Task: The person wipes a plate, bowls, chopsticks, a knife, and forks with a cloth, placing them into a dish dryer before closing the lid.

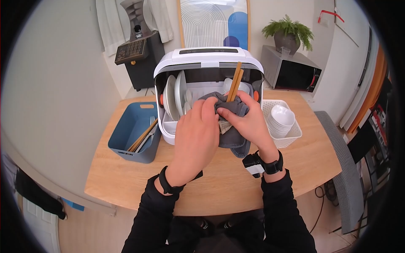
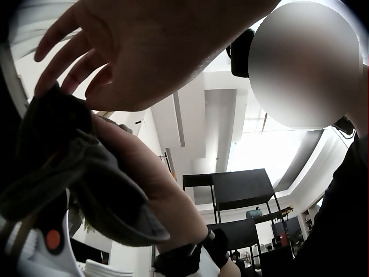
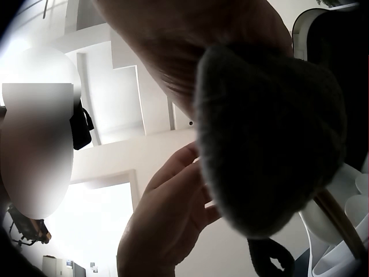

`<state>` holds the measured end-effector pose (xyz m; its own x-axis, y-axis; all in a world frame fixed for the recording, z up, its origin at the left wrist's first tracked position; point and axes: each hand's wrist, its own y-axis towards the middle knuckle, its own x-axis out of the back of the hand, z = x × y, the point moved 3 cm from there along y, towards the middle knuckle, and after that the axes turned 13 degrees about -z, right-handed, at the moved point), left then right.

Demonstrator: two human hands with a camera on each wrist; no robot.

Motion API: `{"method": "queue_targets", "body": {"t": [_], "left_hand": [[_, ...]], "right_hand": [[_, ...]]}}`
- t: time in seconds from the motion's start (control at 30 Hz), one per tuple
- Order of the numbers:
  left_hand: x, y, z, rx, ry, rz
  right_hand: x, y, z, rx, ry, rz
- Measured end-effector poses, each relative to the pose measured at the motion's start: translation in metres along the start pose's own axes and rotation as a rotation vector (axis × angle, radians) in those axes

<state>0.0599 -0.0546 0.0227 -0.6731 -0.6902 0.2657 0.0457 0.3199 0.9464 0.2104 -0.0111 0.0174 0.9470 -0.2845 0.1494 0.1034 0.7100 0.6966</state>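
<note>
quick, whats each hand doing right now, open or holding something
Left hand: fingers on the grey cloth; whether it grips cannot be told.
Right hand: grips the cloth around the chopsticks.

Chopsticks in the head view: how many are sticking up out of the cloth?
2. Both chopsticks stand side by side, rising from the grey cloth that the right hand grips before the open dish cabinet. Lower ends hidden; the blue bin holds more utensils.
</note>
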Motion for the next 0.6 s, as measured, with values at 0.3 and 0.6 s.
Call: {"method": "queue_targets", "body": {"t": [0.3,0.6], "left_hand": [[-0.002,-0.001,0.005,0.185,-0.070,0.025],[-0.016,-0.006,0.012,0.248,-0.232,0.132]], "right_hand": [[0.003,0.005,-0.006,-0.165,0.240,-0.084],[0.004,0.006,-0.007,-0.317,0.481,-0.056]]}}
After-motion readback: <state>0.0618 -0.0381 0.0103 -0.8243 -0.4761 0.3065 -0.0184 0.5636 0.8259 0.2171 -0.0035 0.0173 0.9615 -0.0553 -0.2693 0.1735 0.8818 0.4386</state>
